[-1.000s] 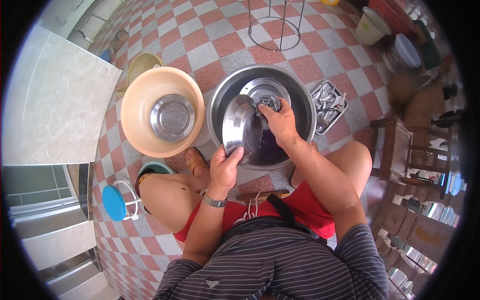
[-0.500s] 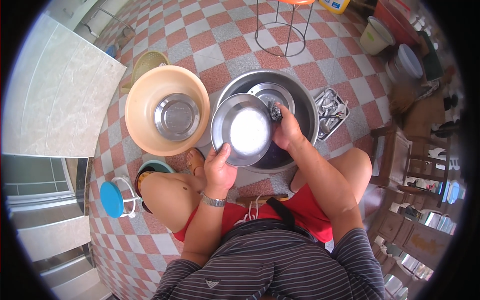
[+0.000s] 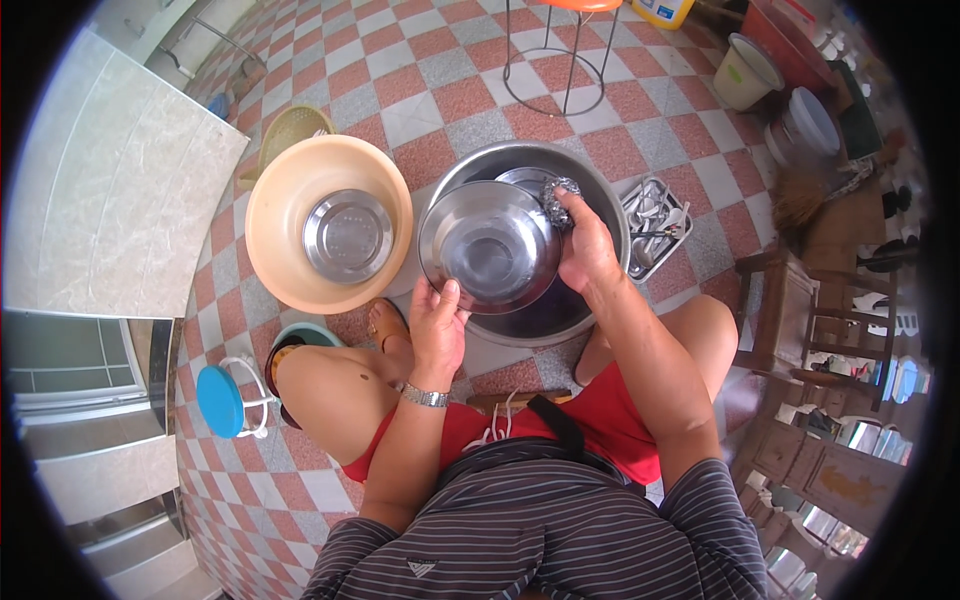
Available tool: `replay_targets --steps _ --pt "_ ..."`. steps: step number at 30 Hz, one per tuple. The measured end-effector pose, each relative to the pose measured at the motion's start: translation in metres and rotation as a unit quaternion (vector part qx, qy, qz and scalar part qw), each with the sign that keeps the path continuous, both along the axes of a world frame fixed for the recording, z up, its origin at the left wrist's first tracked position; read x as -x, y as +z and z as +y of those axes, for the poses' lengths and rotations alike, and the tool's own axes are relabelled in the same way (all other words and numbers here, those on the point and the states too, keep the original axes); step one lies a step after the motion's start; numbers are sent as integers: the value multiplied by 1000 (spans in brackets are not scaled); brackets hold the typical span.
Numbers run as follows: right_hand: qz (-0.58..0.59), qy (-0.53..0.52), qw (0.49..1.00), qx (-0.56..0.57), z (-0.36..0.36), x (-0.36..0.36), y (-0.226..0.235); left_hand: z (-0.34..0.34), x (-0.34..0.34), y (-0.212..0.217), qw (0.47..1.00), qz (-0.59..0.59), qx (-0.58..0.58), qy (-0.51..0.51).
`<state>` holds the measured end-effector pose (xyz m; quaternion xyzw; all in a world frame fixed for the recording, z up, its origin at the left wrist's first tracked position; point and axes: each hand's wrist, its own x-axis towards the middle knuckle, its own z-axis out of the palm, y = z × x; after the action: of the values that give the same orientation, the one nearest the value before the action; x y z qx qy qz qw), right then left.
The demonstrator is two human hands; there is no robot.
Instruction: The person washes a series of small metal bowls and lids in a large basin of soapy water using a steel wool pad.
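My left hand [image 3: 437, 322] pinches the near-left rim of a shiny round steel plate [image 3: 482, 250], thumb on top. The plate is held tilted over a large grey metal basin [image 3: 612, 215]. My right hand [image 3: 585, 245] is closed round a steel wool scourer [image 3: 560, 203], pressed at the plate's right edge; some fingers are hidden. Behind the held plate, another steel dish [image 3: 530, 176] sits in the basin, partly covered. To the left stands a peach plastic basin [image 3: 262, 225] with a steel plate [image 3: 348, 237] lying in it.
A metal tray of spoons and other cutlery [image 3: 655, 225] lies right of the metal basin. A yellowish basket [image 3: 285, 135] is behind the peach basin. An orange-topped stool [image 3: 565, 75] stands ahead, a blue-topped stool [image 3: 220, 400] at left, and a wooden chair [image 3: 775, 310] at right.
The held plate has turned in my left hand: its bright white glare is gone and a grey ringed centre shows. My right hand and the scourer have shifted slightly to the right and farther away.
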<state>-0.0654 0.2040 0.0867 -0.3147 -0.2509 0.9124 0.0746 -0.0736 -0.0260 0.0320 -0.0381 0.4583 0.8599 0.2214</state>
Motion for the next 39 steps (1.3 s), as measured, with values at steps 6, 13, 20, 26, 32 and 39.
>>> replay_targets --steps 6,13,20,26,32,39 --pt "60 33 985 -160 -1 -3 7 0 0 -9 999 -38 28 13" --pt "2 124 884 -452 -24 -10 -12 1 -2 -34 974 6 211 84" --pt "-88 191 777 -593 -58 -12 -29 0 -3 -20 974 -41 223 10" --pt "83 -22 928 -363 -60 8 -21 11 -10 -6 969 -60 238 -30" --pt "3 11 946 -324 -49 7 -29 5 -7 -36 980 47 189 -30" --pt "-63 440 619 -648 -41 -16 -65 12 -9 -17 979 -44 200 -14"
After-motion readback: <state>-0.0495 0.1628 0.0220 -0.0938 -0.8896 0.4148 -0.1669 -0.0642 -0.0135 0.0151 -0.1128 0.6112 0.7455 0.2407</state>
